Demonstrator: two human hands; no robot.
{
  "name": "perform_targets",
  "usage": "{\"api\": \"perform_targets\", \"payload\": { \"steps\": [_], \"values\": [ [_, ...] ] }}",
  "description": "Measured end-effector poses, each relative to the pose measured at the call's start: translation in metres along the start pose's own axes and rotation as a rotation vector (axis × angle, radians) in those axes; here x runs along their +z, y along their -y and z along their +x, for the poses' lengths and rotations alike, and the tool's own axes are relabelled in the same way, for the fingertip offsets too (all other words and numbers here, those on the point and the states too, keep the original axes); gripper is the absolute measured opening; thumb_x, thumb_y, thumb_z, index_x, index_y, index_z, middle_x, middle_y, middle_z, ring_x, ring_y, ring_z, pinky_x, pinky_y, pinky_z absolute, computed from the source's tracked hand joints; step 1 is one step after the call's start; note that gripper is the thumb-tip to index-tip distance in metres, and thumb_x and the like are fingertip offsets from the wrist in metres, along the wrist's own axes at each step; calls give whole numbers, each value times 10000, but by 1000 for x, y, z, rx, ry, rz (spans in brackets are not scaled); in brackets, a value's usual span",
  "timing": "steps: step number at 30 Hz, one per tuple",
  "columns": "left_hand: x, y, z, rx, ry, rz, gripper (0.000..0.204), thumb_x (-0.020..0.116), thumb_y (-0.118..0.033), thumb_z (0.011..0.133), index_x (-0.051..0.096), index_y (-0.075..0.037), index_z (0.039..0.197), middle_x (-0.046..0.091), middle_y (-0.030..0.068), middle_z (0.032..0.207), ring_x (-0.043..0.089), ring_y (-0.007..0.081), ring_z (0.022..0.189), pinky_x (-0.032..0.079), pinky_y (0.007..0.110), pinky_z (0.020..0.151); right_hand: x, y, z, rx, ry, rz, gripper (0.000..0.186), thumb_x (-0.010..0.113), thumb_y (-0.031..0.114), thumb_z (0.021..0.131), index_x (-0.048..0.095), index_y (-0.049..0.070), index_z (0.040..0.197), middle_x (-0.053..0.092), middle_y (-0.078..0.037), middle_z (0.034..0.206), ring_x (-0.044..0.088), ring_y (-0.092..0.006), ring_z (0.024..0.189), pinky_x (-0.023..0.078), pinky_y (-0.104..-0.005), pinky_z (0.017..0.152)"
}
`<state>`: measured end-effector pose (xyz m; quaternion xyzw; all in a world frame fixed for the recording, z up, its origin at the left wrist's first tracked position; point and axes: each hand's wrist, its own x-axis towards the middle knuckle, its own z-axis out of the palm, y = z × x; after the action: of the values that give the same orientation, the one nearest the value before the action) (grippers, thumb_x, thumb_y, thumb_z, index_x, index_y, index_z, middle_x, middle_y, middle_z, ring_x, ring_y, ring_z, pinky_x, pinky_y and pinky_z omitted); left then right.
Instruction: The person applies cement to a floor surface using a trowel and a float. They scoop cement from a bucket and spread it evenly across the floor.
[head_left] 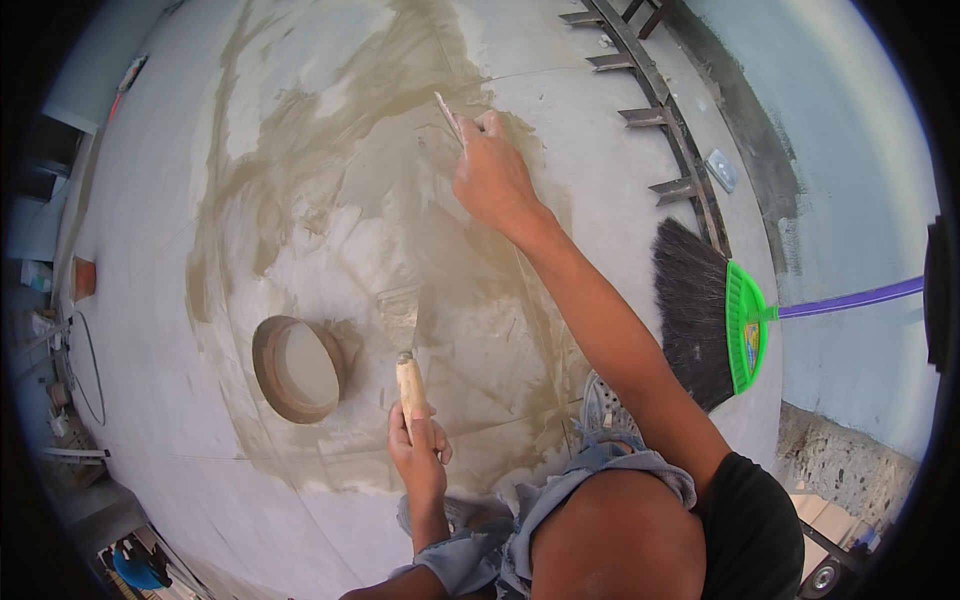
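Observation:
In the head view my left hand (420,455) grips the wooden handle of a putty knife (408,385), its metal blade pointing away from me over the smeared floor. My right hand (492,175) reaches farther forward, fingers closed on a thin flat spreader (447,117) coated in pale residue, held against or just above the floor, which I cannot tell. Greyish-beige filler (355,165) is spread in streaks over the pale floor (150,330). Left of the putty knife sits a round, shallow container (268,368) with light grey material inside.
A black-bristled broom (742,320) with green head and purple handle lies on the right, by a long metal piece with angled brackets (665,110) along the wall (840,180). A small pot (85,275), hose and clutter line the left edge. My knee and sandalled foot are below.

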<state>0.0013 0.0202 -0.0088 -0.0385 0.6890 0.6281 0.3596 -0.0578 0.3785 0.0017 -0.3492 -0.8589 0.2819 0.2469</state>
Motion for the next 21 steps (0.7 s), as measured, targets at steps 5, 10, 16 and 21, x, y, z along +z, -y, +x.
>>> {"api": "perform_targets", "payload": {
  "steps": [5,10,16,21],
  "values": [
    [3,-2,-1,-11,-25,5,301,575,-327,1132,569,-36,1208,549,18,844,449,55,578,350,232,450,-78,-88,-29,284,-123,490,431,686,86,981,654,-40,1391,746,-118,1078,678,-169,879,549,-333,793],
    [0,4,-1,-35,13,30,305,573,-328,1133,570,-32,1206,534,4,785,450,51,574,339,225,452,-100,-132,-82,429,-178,623,384,729,100,975,686,-64,1319,753,-83,1130,675,-127,938,555,-315,841],
    [5,2,2,1,2,48,308,576,-339,1134,573,-35,1186,525,-3,776,455,47,575,332,226,446,-101,-158,-99,534,-203,656,389,738,69,963,682,-75,1320,749,-89,1134,677,-121,950,556,-301,854],
    [4,3,1,-20,-12,43,300,578,-337,1134,578,-42,1187,525,-5,776,456,45,574,327,222,445,-90,-163,-84,525,-181,768,404,747,61,950,678,-79,1322,747,-97,1129,681,-122,956,559,-306,846]
  ]
}}
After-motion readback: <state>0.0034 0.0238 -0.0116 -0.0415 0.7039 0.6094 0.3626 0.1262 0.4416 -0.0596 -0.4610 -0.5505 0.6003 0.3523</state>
